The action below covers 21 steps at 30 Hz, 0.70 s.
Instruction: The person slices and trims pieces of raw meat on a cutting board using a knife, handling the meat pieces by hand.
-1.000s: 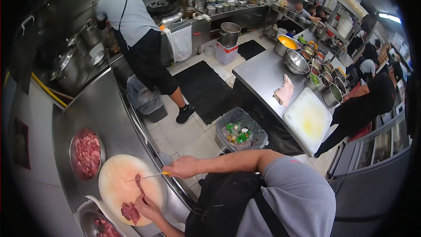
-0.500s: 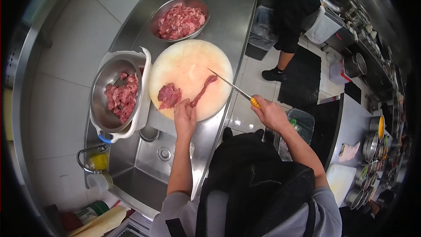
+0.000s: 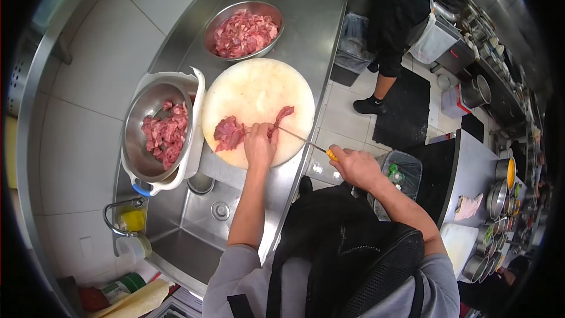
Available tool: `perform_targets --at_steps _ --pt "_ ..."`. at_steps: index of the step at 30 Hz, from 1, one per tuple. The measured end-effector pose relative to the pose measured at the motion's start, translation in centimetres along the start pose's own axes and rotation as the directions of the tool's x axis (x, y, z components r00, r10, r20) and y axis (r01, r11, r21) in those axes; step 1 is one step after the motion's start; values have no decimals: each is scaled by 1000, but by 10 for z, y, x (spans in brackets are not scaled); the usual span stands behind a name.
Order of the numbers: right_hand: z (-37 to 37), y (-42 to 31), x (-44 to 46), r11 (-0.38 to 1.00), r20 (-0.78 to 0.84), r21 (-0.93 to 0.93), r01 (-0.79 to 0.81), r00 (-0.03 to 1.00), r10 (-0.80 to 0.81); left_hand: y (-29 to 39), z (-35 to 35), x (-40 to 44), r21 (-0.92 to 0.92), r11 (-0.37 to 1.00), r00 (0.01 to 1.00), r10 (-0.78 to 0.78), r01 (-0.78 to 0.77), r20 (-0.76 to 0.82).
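On the round white cutting board [image 3: 259, 85] lies a long strip of raw meat [image 3: 285, 113], its near end under the fingers of my left hand [image 3: 260, 144]. Those fingers are closed and press the strip against the board. My right hand [image 3: 357, 168] is wrapped round the yellow handle of a knife [image 3: 303, 139], out past the board's right edge. The blade reaches left across the board, its tip at the strip beside my left fingertips. A flatter piece of raw meat [image 3: 229, 133] rests just left of my left hand.
Behind the board stands a metal bowl [image 3: 208, 34] of cut meat. Another metal bowl [image 3: 136, 132] with meat sits in a white tub [image 3: 198, 91] at left. A sink [image 3: 194, 238] is nearer me. A co-worker [image 3: 406, 23] stands at the back right, near a lined bin [image 3: 354, 38].
My left hand has shifted right and up along the meat strip. The knife has come down and nearer, its tip now at the strip by my left fingers.
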State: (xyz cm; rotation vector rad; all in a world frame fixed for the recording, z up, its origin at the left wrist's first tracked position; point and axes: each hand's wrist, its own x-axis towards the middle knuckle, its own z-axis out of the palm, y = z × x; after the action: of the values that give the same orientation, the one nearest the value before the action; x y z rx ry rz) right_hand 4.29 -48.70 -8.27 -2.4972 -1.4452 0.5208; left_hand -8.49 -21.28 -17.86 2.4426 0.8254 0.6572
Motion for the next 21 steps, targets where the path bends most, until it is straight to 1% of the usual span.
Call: perform_targets --at_steps 1,2,3,5,7,9,10,12,13,15,16,17,19,20,21 --pt "-4 -4 0 999 59 -40 -28 998 30 -1 2 1 -3 1000 1000 -1 1 -1" --pt "-6 -7 1 995 116 -81 -53 991 62 -1 3 2 0 998 996 62 -62 -57" --pt "-5 -9 4 995 117 -84 -51 991 61 -2 4 3 8 992 986 124 -124 -112" --pt "-1 -12 14 996 207 -59 -63 975 74 -3 5 3 1 993 986 119 -120 -120" --pt "-2 -22 34 998 228 -38 -58 972 65 -3 5 1 -3 993 985 120 -121 -122" --pt "-5 -25 41 998 246 -21 -52 968 55 -3 6 0 -16 999 997 38 -39 -63" --pt "-8 -26 40 998 269 -23 -64 961 68 -6 8 0 -15 999 997 38 -39 -70" --pt "-17 -27 35 997 287 -31 -66 955 72 -14 10 -1 34 999 993 -15 19 -114" --pt "-24 -23 25 995 316 -44 -93 943 102 -18 8 -1 34 999 993 -16 20 -121" --pt "-31 -15 10 991 340 -64 -121 931 135 -25 4 1 -21 994 986 -105 103 -131" --pt "-33 -10 5 990 349 -65 -124 927 139 -25 0 4 -77 988 985 -143 136 -100" --pt "-34 -8 1 990 360 -63 -127 922 141 -23 -3 4 -79 988 984 -143 135 -102" --pt "-36 -4 -4 990 361 -57 -132 922 144 -18 -9 3 -155 980 985 -144 128 -93" --pt "-37 -2 -6 989 362 -47 -140 920 148 -18 -10 3 -154 980 986 -140 125 -93" --pt "-38 1 -8 989 361 -44 -144 921 150 -19 -10 1 -109 991 993 -88 79 -84"
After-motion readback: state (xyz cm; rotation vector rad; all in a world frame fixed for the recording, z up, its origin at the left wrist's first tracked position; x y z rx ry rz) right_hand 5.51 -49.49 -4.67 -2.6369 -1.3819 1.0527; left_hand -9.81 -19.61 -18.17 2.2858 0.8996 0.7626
